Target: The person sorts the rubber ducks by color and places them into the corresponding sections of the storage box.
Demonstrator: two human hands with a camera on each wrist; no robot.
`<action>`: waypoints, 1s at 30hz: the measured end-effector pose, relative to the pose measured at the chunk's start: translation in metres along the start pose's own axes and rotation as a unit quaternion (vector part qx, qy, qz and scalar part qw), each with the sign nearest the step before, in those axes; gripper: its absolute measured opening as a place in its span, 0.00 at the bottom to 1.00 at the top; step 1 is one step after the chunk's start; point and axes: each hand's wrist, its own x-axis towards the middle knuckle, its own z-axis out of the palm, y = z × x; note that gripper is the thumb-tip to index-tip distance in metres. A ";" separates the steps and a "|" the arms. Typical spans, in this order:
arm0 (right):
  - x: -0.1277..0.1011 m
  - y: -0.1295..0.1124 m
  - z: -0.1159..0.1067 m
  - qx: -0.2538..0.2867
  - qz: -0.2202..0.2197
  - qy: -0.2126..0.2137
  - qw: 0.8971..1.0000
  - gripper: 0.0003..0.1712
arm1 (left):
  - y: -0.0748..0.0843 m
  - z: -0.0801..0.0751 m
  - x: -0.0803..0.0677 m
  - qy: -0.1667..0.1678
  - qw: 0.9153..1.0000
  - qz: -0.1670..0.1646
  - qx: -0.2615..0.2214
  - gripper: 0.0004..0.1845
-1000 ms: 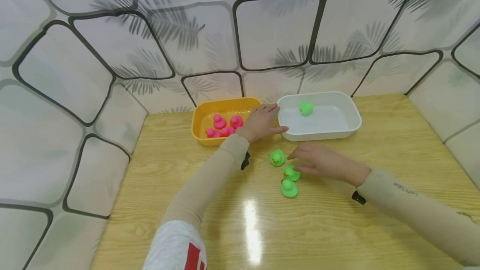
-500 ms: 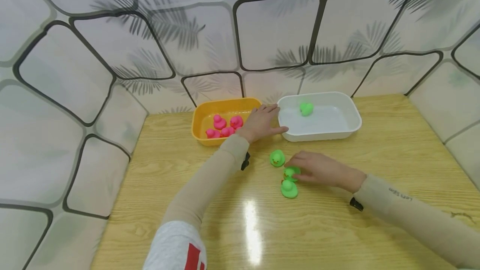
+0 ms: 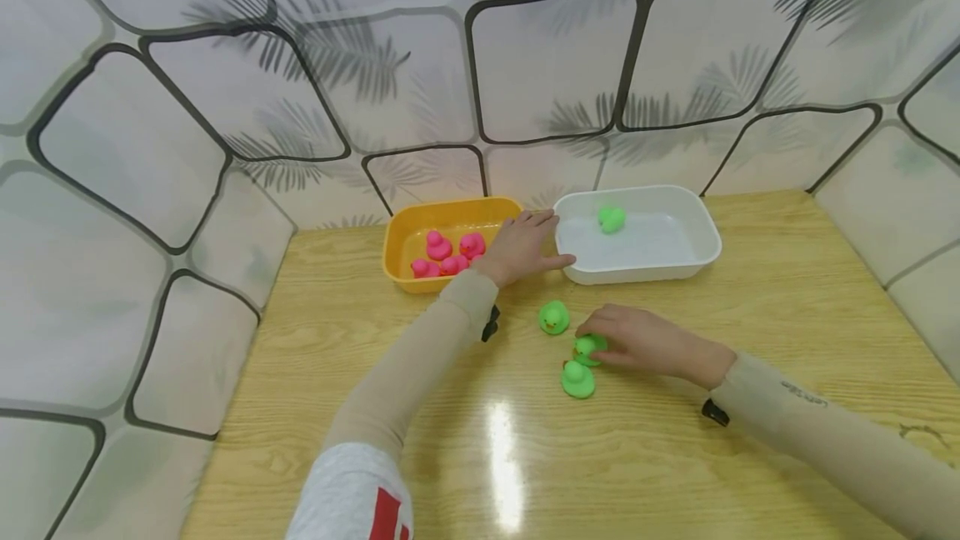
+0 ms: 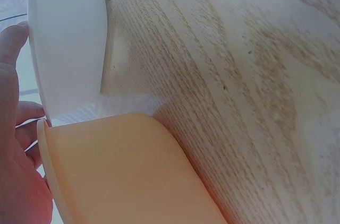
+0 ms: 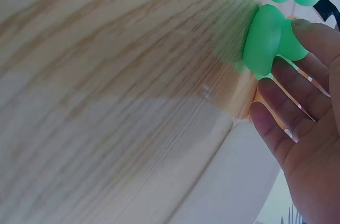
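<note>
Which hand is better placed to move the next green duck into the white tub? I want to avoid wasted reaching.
Probably the right hand: its fingers already pinch a green duck. The left hand rests on the tub rims, away from the loose ducks.

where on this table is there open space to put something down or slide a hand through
Bare wood lies along the near edge of the table, at the right of the white tray and at the left of the yellow tray. It is crowded mid-table: three green ducks by the right hand, the left hand between the trays.
</note>
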 end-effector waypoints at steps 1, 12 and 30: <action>-0.001 0.001 0.000 0.002 0.002 0.000 1.000 0.14 | 0.000 0.000 0.000 0.000 1.000 0.000 0.000 0.48; -0.013 0.003 -0.019 0.009 0.062 0.005 0.998 0.15 | -0.001 0.000 0.000 0.001 1.000 0.003 0.000 0.48; -0.026 0.029 -0.072 -0.044 0.051 0.081 0.994 0.18 | -0.001 0.000 0.001 -0.002 1.000 0.008 -0.009 0.48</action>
